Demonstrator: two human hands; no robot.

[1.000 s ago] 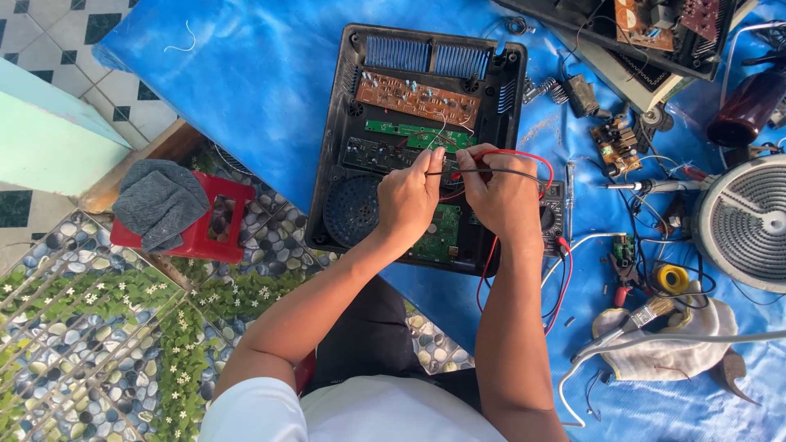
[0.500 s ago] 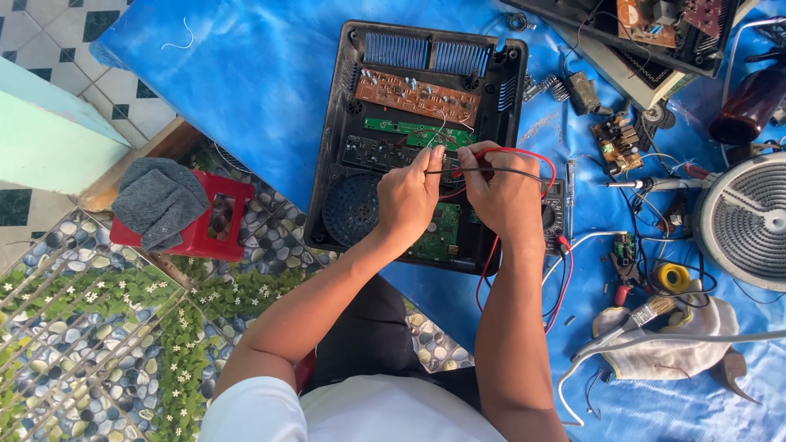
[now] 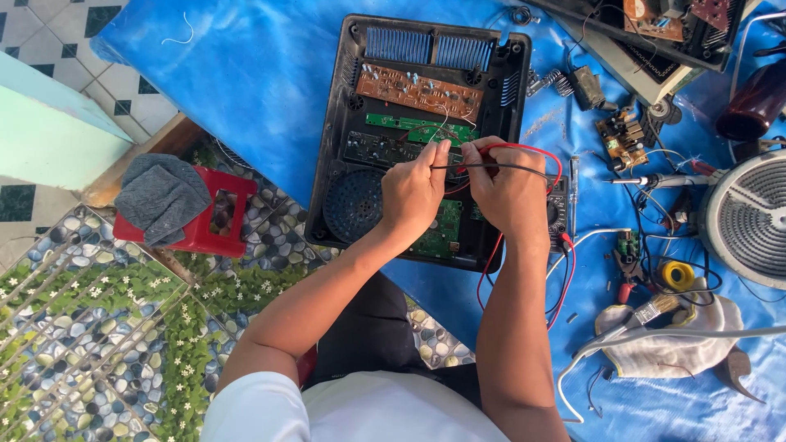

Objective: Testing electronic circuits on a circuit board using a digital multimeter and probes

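Your left hand (image 3: 416,190) pinches a thin black test probe (image 3: 458,167) between thumb and fingertips, the fingers closed tight on it, and your right hand (image 3: 506,190) is closed the same way on the red probe (image 3: 468,168), whose tip sits hidden among your fingers. Both tips meet over the middle of the opened black appliance case (image 3: 344,147), just above the green circuit board (image 3: 419,129) and below the brown circuit board (image 3: 417,90). Judging by this, the opening-up is done: the cover is off, 2 boards lie bare and the round fan grille (image 3: 352,205) shows; the probing looks to be in hand, with closing the case left. The red lead (image 3: 532,155) loops from your right hand and runs down past your wrist toward the multimeter (image 3: 559,214), mostly hidden beneath that hand. Both forearms reach forward from your body, wrists nearly touching, knuckles up. On the blue tarp (image 3: 246,82) to your right lie a soldering iron (image 3: 655,181), a coil disc (image 3: 749,217) and a cloth glove (image 3: 679,344); a red stool (image 3: 221,214) stands well apart on your left.
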